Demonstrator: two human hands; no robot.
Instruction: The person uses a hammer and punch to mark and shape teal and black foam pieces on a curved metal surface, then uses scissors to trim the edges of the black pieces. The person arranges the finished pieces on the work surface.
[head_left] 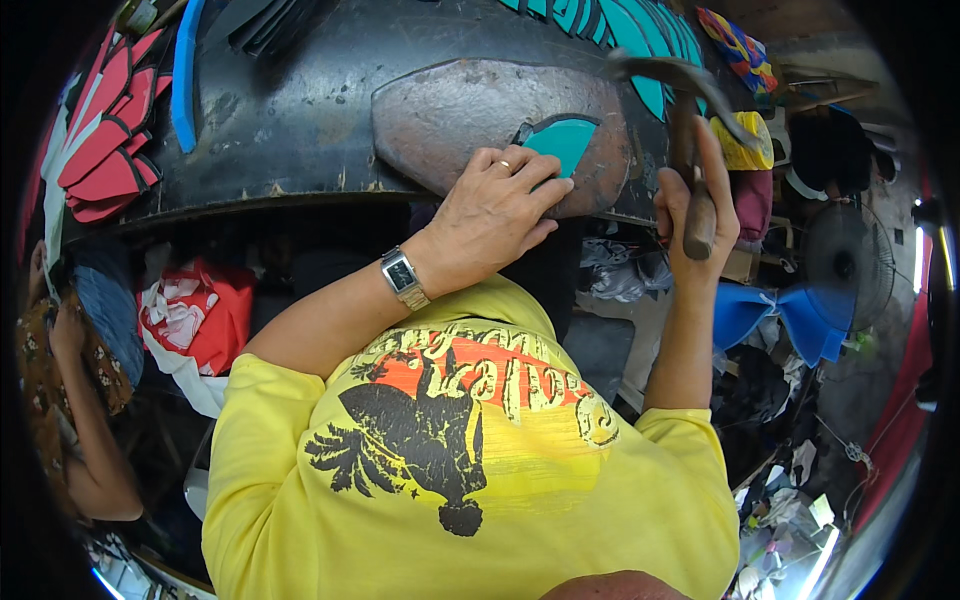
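Observation:
My left hand (497, 205) presses down on a small teal shaped piece (563, 140) that lies on a worn, rounded metal plate (450, 115) set on the black workbench (290, 110). A ring and a square wristwatch (403, 277) are on that hand and arm. My right hand (700, 195) grips the wooden handle of a hammer (690, 130), raised just right of the plate, with its dark metal head tilted up over the teal piece.
Red cut pieces (105, 140) and a blue strip (187, 70) lie at the bench's left end; several teal pieces (630, 25) are stacked at the back. Another person (70, 400) sits at the far left. A black fan (845, 265), blue pieces (775, 315) and clutter fill the right.

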